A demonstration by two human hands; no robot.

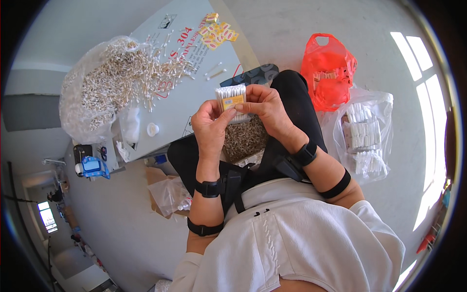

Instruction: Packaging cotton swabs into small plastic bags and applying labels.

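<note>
In the head view, both forearms reach forward, wrists turned inward, thumbs nearly meeting. The left hand [210, 118] and right hand [270, 111], fingers curled, pinch a small cotton swab pack [230, 92] between them; it is clear, showing rows of white tips and a yellow label [233, 100].

Pale table [170, 114] bearing loose cotton swabs [168, 70] and yellow cards [218, 37]
</note>
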